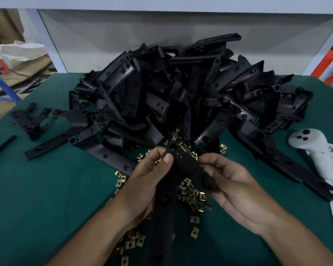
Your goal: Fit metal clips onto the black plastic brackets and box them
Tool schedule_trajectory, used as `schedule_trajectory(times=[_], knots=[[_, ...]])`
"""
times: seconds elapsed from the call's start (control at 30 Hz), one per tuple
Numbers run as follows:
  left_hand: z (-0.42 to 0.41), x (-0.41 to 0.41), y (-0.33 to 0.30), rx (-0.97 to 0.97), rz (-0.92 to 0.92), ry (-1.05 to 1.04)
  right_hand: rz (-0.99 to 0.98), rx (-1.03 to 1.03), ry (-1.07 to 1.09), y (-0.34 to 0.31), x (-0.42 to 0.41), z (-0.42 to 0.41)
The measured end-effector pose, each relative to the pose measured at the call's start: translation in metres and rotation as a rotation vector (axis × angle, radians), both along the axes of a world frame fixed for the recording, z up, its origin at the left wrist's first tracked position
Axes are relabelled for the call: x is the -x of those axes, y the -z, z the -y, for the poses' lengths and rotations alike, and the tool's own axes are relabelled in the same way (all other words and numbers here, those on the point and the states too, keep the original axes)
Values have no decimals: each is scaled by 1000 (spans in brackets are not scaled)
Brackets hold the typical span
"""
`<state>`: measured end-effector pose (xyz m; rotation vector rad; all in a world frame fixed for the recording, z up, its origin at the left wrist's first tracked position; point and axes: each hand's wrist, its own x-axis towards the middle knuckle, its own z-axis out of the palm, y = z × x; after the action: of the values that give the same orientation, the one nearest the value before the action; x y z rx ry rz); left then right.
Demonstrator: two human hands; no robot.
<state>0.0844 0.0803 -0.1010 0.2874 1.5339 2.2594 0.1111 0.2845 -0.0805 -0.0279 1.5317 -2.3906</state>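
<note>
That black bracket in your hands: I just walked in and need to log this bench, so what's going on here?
A person holds one black plastic bracket above the green table, the left hand gripping it with the thumb on top, the right hand pinching its other side. Loose brass-coloured metal clips lie scattered beneath. A big pile of brackets waits behind. No box is in view.

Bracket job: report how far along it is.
Done: nothing visibly finished; no box is in view. In hand: both the left hand and right hand grip one bracket. Left: the big bracket pile and the loose clips on the table.
</note>
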Motion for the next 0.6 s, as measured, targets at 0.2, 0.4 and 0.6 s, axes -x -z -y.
schedule_trajectory(times=[0.2,0.4,0.6], knots=[[-4,-7,1,-85,67,88,-32,-44,124,-3,2,0],[-11,-14,-3,-54,-10,192,-123,-53,141,-3,-3,4],[-10,-13,-5,-49,-26,190,-160,-115,174,-4,-4,6]])
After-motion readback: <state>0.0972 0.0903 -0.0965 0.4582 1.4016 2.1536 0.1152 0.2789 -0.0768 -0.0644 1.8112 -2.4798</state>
